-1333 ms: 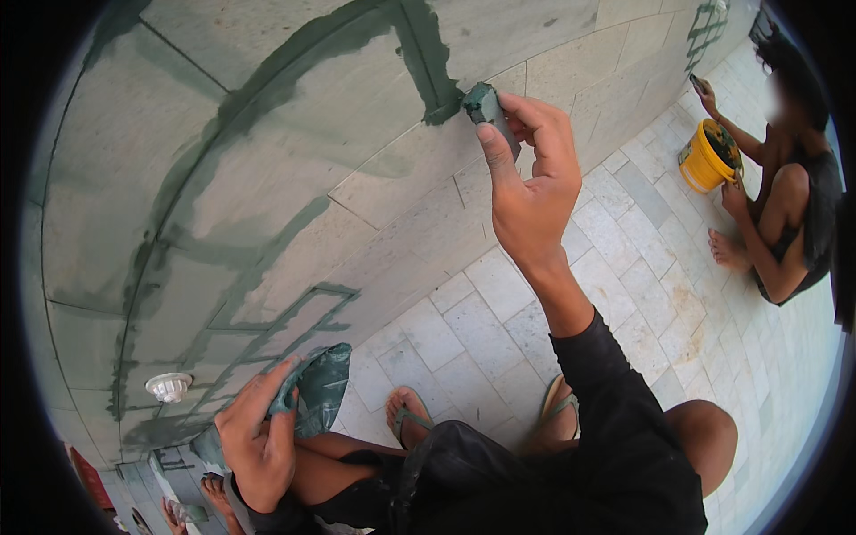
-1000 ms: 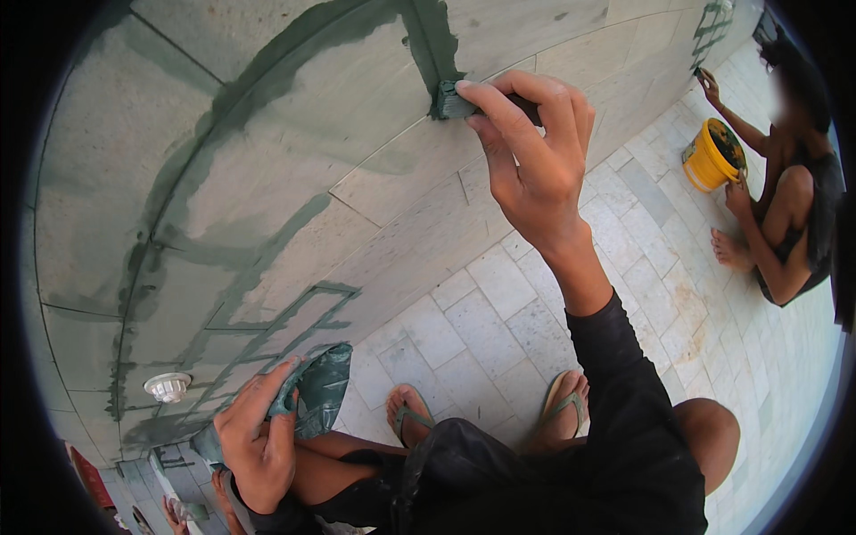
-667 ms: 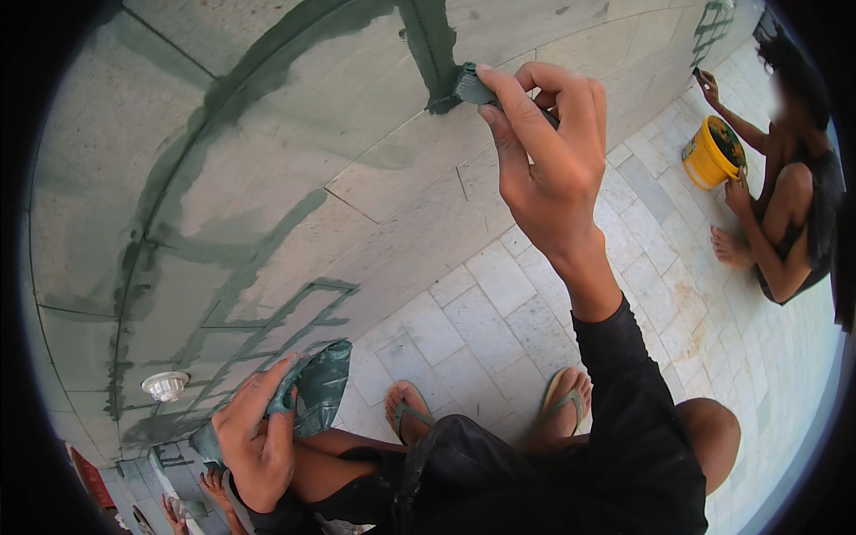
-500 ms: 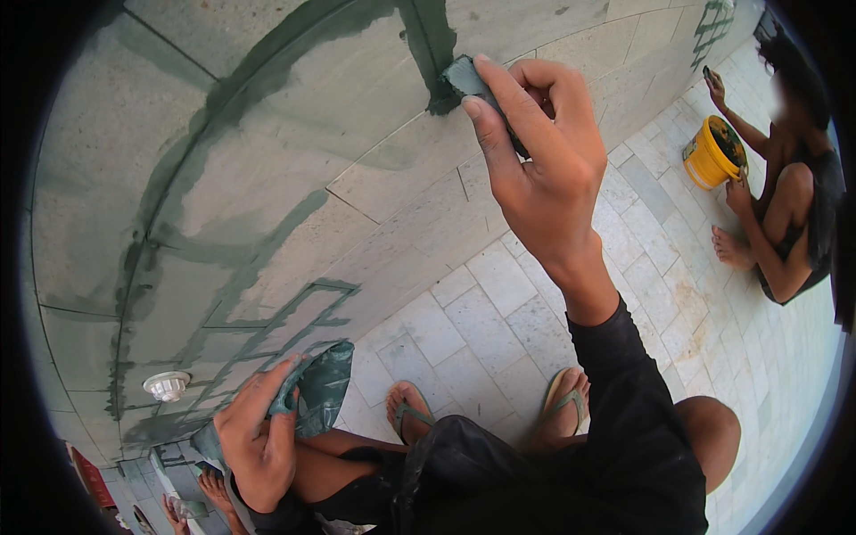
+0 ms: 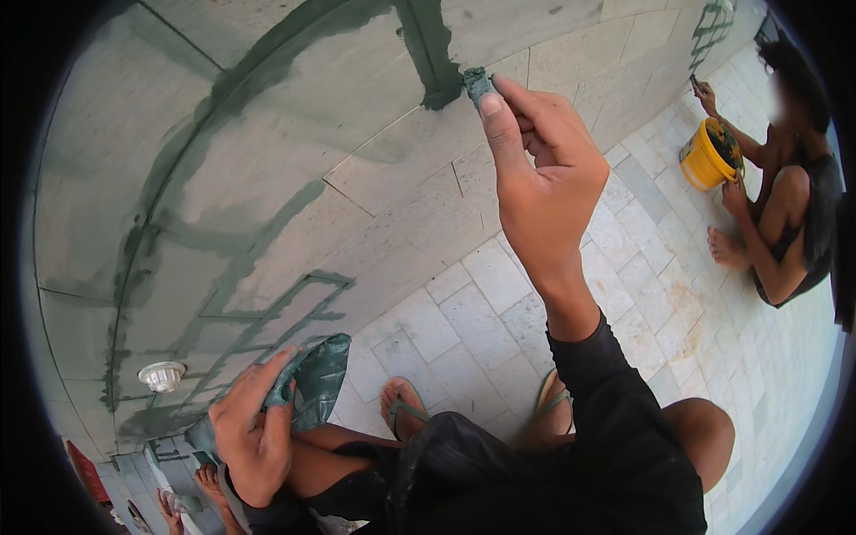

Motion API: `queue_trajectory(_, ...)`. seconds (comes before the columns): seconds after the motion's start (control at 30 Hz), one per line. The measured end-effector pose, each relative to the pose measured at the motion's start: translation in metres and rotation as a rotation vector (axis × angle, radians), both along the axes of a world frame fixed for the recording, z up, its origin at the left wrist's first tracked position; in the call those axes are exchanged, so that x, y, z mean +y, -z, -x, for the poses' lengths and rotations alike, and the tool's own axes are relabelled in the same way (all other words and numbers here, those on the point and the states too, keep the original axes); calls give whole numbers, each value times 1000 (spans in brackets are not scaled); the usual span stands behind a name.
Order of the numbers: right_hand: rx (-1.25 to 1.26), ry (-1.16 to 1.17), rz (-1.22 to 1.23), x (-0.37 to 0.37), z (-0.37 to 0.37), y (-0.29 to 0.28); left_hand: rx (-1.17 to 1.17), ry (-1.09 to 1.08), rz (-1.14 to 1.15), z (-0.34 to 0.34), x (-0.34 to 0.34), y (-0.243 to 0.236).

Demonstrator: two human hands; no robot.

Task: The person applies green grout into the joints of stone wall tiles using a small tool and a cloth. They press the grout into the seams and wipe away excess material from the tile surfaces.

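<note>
My right hand (image 5: 555,169) is raised to the tiled wall (image 5: 374,169), pinching a small flat scraper (image 5: 477,84) between thumb and fingers. Dark green paste coats the scraper. Its tip is just right of the lower end of a green grout band (image 5: 432,58) smeared along a tile joint; whether it touches the wall I cannot tell. Low on the left, my left hand (image 5: 254,432) grips a plastic bag (image 5: 323,379) smeared inside with the same green grout. The fingertips are partly hidden by the bag's folds.
A white round fitting (image 5: 162,376) sticks out of the wall at left. On the right, a person squats with a yellow bucket (image 5: 704,162), one hand at the wall. Another person's hands (image 5: 212,486) show at the lower left. Pale paving (image 5: 481,308) lies beneath my sandalled feet.
My right hand has turned and drawn slightly right, off the grout band, so the scraper shows narrower. The squatting person's raised hand has moved left and down to the wall.
</note>
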State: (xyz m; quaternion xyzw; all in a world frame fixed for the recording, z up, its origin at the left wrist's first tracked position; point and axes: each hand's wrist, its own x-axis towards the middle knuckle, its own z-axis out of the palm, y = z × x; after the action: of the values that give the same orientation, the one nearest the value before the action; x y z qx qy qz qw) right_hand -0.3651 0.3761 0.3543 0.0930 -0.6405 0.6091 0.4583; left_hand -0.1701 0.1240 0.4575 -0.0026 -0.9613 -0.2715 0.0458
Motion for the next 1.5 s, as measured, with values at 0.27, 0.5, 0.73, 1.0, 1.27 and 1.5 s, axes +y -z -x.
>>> queue_trajectory(0.27, -91, 6, -25, -11, -5, -2, 0, -18, 9, -4, -3, 0)
queue_trajectory(0.5, -179, -270, 464, -17, -23, -8, 34, -35, 10, -8, -4, -4)
queue_trajectory(0.73, 41, -67, 155, -27, -4, 22, 37, -72, -27, -6, -4, -4)
queue_trajectory(1.0, 193, 129, -131, -40, 6, 26, 25, -53, -12, -6, -6, -3)
queue_trajectory(1.27, 30, 92, -156, -37, -12, 23, 50, -58, 12, -4, -9, 2)
queue_trajectory(1.5, -44, 6, 99, -31, -7, -7, 34, -29, 11, -2, -10, 4)
